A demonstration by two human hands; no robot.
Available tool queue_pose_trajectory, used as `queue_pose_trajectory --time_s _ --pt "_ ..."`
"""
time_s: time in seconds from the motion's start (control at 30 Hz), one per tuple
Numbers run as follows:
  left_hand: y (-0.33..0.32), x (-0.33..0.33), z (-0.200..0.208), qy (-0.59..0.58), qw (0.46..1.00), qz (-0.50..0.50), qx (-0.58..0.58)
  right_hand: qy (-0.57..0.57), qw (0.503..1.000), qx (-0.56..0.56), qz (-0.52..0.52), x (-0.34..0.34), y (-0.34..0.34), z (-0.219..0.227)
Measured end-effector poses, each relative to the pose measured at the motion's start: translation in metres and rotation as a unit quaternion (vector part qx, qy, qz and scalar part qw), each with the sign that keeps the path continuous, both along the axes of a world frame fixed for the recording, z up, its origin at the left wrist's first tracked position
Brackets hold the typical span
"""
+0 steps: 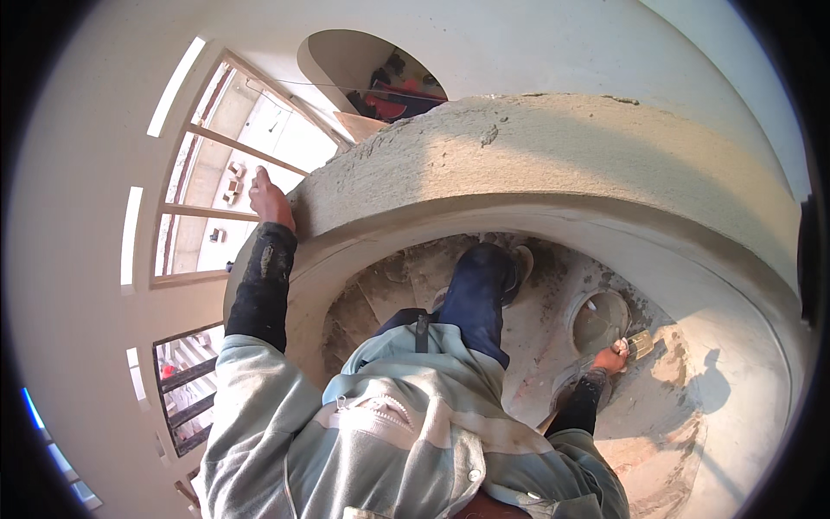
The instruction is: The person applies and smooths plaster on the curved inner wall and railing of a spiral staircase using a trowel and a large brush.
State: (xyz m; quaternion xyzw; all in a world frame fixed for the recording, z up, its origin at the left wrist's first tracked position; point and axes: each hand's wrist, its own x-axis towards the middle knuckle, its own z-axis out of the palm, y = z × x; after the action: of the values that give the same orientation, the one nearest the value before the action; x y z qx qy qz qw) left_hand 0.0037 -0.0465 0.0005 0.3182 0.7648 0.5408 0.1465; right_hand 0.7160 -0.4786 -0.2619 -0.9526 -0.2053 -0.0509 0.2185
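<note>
Curved wall (553, 147) of a stairwell, seen from above, with a person standing inside the bend. The right hand (612, 356) closes around the handle of a flat, pale yellow brush (641, 344), its exact kind hard to tell; the brush lies beyond the near edge of the wall, low on the right, just beside the rim of a round bucket (580, 304). The left hand (271, 203) is at the wall's left end, fingers pointing up and close together; whether it grips the edge or only rests there cannot be told.

Good handling here probably calls for a relaxed grip, the brush kept level and any excess wiped off on the bucket's rim, with the feet settled before the weight shifts, since the footing curves and looks uneven.

The wall's top is sandy and grainy, smooth along the near edge, ragged and crumbly along the far edge, with small lumps near the middle. Sunlight crosses it in patches; a shadow (711, 385) falls on the inner face at right. Below lie stained steps (376, 290). A framed window (284, 161) opens beyond the left end, and an oval opening (333, 65) lies past the far edge.
</note>
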Motion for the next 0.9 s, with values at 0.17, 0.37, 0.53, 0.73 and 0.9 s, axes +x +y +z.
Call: queue_pose_trajectory --time_s 0.17,0.37,0.53,0.73,0.9 --pt "-0.080 0.073 0.064 0.042 0.963 -0.204 0.172 -0.002 0.975 0.126 0.183 -0.068 0.031 0.153" --pt "-0.198 0.135 0.054 0.017 0.767 -0.639 0.059 -0.088 0.912 0.104 0.387 -0.203 0.074 0.251" --pt "-0.234 0.170 0.022 0.046 0.708 -0.704 0.033 -0.067 0.812 0.233 0.531 -0.285 0.093 0.258" --pt "-0.256 0.167 0.039 0.115 0.797 -0.590 0.063 0.013 0.682 0.272 0.678 -0.342 0.130 0.289" --pt "-0.273 0.148 0.071 0.263 0.867 -0.397 0.148 0.112 0.625 0.254 0.730 -0.387 0.155 0.313"
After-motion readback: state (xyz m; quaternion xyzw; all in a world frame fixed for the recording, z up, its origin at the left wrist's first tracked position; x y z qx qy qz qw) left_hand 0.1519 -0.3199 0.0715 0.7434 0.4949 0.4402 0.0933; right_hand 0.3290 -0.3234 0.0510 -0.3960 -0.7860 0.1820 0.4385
